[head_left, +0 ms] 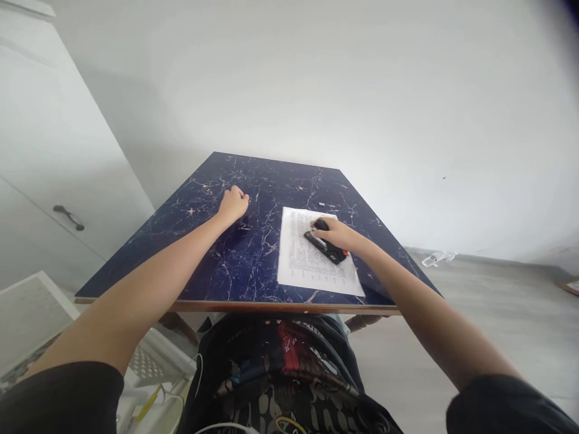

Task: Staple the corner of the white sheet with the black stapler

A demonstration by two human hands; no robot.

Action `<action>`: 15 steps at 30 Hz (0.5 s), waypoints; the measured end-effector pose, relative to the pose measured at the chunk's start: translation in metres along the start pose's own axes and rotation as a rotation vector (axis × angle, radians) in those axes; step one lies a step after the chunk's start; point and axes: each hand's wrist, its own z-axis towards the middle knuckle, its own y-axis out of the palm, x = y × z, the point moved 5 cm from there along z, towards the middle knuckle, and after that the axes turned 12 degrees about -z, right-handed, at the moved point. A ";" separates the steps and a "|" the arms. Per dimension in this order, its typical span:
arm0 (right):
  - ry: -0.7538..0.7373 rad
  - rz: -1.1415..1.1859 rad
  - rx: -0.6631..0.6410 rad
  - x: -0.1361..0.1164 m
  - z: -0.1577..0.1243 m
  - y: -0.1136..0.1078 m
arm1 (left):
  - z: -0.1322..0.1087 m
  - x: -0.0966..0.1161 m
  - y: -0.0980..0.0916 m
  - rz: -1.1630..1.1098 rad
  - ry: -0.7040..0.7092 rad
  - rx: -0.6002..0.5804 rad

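My right hand (333,232) is closed around a black stapler (333,253) with a bit of orange near its back end. The stapler lies at a slant over a sheaf of white printed paper (294,265), near the right side of the page. Just beyond the paper's far edge is a small grey piece (321,204), perhaps a strip of staples. To the left, my left hand (234,205) rests on the table as a loose fist, apart from the paper, with nothing showing in it.
The dark blue marbled table (244,265) has a wooden front edge close to my body. A white wall stands behind it, and a white cabinet (58,157) with a dark handle is at left. On the floor at right lies a clear plastic item (438,258).
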 end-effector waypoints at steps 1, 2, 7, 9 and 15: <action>0.028 0.000 -0.009 0.013 -0.007 -0.004 | 0.000 -0.001 0.001 -0.017 0.001 -0.003; 0.044 0.004 -0.030 0.024 -0.013 -0.007 | 0.001 -0.002 0.002 -0.033 0.004 -0.003; 0.056 0.053 0.052 0.063 0.001 -0.029 | 0.003 -0.004 0.000 -0.022 0.007 0.012; 0.068 -0.009 0.206 0.076 0.020 -0.040 | 0.007 -0.002 -0.005 -0.005 0.040 0.016; -0.075 -0.293 0.071 0.076 0.072 -0.005 | 0.028 -0.005 -0.043 0.009 0.134 0.069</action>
